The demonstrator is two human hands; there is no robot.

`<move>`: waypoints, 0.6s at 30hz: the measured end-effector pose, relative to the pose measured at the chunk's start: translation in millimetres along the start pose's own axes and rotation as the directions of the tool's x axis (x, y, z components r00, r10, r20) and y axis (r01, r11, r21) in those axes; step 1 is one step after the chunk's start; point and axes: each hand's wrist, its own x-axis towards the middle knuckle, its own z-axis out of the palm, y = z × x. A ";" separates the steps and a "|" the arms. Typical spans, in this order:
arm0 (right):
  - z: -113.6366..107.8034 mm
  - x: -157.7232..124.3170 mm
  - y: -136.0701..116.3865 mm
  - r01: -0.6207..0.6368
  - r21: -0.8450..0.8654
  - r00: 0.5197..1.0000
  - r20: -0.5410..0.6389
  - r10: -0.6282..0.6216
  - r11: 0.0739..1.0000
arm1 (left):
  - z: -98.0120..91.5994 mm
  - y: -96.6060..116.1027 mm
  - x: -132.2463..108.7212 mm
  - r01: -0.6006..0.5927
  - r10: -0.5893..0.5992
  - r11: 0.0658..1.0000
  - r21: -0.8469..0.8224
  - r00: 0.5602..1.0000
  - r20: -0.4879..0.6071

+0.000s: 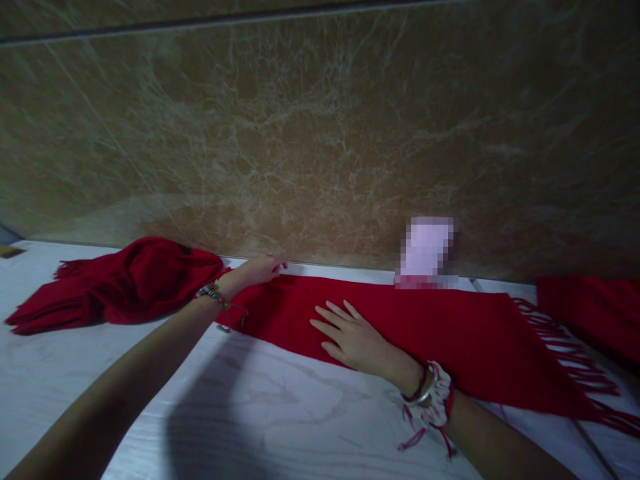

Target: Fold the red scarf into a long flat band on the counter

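A red scarf [450, 340] lies stretched flat along the white surface, its fringed end towards the right. My right hand [357, 340] rests palm down on the middle of the scarf with its fingers spread. My left hand [263, 268] is over the scarf's far edge near its left end, fingers loosely bent and apart, with nothing visible between them. Part of the scarf's left end is hidden behind my left wrist. Just left of that wrist, a bunched red scarf [150, 280] with a fringe lies in soft folds.
A brown marbled tiled wall [300, 147] rises directly behind the scarves. Against it leans a pale pink, pixelated rectangular item [427, 250]. More red cloth [595, 313] lies at the right edge. The white floor [280, 407] has a wood-like grain.
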 end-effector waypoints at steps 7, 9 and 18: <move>1.1 -0.5 -0.4 -0.001 -0.012 1.000 -0.026 0.000 1.000 | -5.6 -3.5 -18.9 -0.060 0.060 0.998 0.007 0.995 -0.084; 1.3 -0.6 -0.7 -0.002 -0.019 0.999 -0.035 0.001 1.000 | -1.8 -0.9 -24.9 -0.155 0.155 0.988 0.007 0.987 -0.031; -0.3 -0.5 -1.9 -0.002 -0.034 0.999 -0.044 0.000 0.999 | -10.5 -4.0 -33.3 -0.010 0.015 0.997 0.078 0.998 -0.060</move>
